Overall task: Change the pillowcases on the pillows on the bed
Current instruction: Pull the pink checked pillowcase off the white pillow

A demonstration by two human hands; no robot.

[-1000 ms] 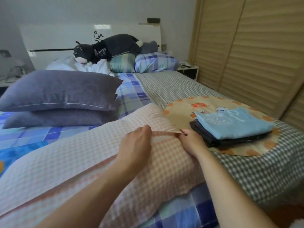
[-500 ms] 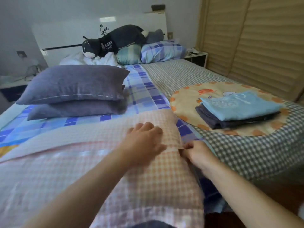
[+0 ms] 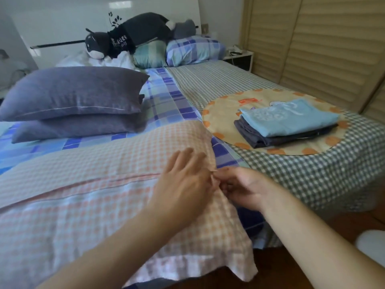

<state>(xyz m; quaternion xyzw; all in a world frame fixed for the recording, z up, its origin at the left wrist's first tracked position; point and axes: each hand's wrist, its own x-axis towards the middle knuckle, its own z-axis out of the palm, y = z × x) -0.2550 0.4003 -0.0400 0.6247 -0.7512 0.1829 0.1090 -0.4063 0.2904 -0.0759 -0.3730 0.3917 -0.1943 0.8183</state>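
Observation:
A long pillow in a pink and orange checked pillowcase (image 3: pixel 93 184) lies across the near end of the bed. My left hand (image 3: pixel 185 180) rests flat on its right end, fingers spread. My right hand (image 3: pixel 239 186) pinches the case's edge at the seam on the right side, fingers curled. Two purple-grey pillows (image 3: pixel 73 94) are stacked at the left. A folded light blue cloth on darker folded cloths (image 3: pixel 287 119) sits on a round beige mat (image 3: pixel 223 113).
At the headboard lie a dark plush cat (image 3: pixel 129 36), a green pillow (image 3: pixel 149 55) and a blue plaid pillow (image 3: pixel 193 51). A louvred wardrobe (image 3: pixel 323 44) lines the right side. The wooden floor (image 3: pixel 343 226) shows at the lower right.
The checked pillow has come nearer and lower in view, its corner now hanging over the bed's edge. Both hands stay at the right end; my left hand has flattened onto the case.

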